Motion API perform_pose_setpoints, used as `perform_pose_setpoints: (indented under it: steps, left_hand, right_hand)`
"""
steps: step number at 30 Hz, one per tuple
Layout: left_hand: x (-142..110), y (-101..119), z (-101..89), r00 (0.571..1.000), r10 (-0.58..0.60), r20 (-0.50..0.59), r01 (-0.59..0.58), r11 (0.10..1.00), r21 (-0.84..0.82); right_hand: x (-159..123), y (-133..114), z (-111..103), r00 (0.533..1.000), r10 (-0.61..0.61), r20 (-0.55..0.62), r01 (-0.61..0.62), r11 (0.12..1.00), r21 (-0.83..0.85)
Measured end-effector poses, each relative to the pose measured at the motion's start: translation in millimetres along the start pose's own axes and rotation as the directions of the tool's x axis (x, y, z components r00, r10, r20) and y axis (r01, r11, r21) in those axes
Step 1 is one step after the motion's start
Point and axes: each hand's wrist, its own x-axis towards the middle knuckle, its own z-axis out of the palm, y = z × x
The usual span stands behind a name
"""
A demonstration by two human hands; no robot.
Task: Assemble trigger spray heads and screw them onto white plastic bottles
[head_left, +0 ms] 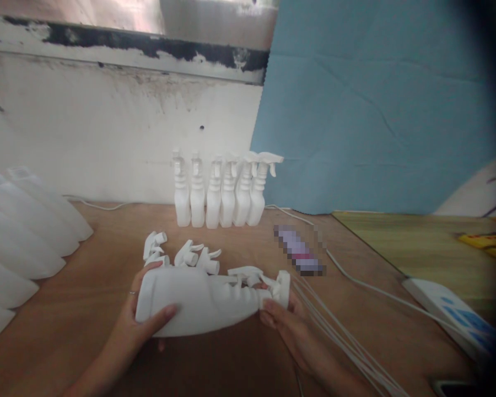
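white spray bottle (190,303) sideways, lower centre of frame | left hand (137,325) grasping its base | right hand (292,328) gripping its neck by the trigger head (284,286) | loose sprayers (186,255) left of centre | six bottles (227,207) upright, centre

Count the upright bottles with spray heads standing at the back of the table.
6, in one row by the wall: leftmost bottle, rightmost bottle before the blue cloth, and four middle bottles between them. None appears hidden.
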Motion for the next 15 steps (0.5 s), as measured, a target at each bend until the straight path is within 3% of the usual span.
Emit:
perform_pose_setpoints:
  steps: [7, 12, 15]
  left_hand:
    - [7.1, 0.0, 1.8, 0.997, -0.081, -0.01, 0.081, 0.996, -0.025]
    - [7.3, 0.6, 1.0, 0.997, -0.081, 0.006, 0.081, 0.997, -0.02]
    - [6.6, 2.5, 1.3, 0.996, -0.085, 0.013, 0.086, 0.996, -0.031]
  right_hand:
    - [-1.3, 0.8, 3.0, 0.995, -0.084, 0.057, 0.082, 0.996, 0.033]
    - [-2.7, 0.4, 0.8, 0.999, -0.033, 0.033, 0.035, 0.998, -0.055]
    - [-3.2, 1.5, -1.1, 0.996, -0.057, 0.074, 0.057, 0.998, -0.007]
